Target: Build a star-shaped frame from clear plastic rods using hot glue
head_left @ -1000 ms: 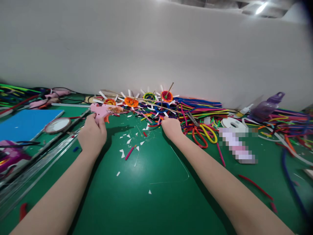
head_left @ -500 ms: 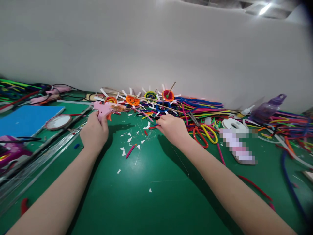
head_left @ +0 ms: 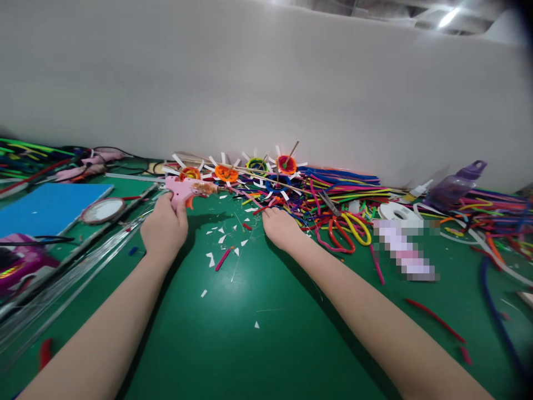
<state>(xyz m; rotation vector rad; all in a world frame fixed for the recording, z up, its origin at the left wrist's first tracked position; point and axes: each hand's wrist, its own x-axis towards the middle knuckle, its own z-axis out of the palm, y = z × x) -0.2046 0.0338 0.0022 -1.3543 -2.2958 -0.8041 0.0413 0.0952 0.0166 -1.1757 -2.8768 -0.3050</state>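
My left hand (head_left: pixel 164 226) is wrapped around a pink hot glue gun (head_left: pixel 183 190), whose nozzle points right over the green table. Stained brown near the tip, the glue gun has an orange trigger under my index finger. My right hand (head_left: pixel 280 226) rests low at the front edge of a pile of coloured pipe cleaners (head_left: pixel 345 186), fingers curled together. A short red piece (head_left: pixel 259 210) shows beside its fingertips; whether they grip it is hidden. Behind both hands stand round pipe-cleaner discs with white paper strips, among them an orange disc (head_left: pixel 226 173) and a red-centred disc (head_left: pixel 286 164).
Scissors (head_left: pixel 356 228) with red and yellow handles lie right of my right hand, near a white tape roll (head_left: pixel 400 214) and a purple bottle (head_left: pixel 453 183). White paper scraps (head_left: pixel 210 259) dot the table. A blue board (head_left: pixel 54 205) and round white-topped piece (head_left: pixel 103 210) lie left.
My right hand has moved slightly left and down, toward the tabletop at the pile's edge. My left hand, with the glue gun, has shifted a little right and down.
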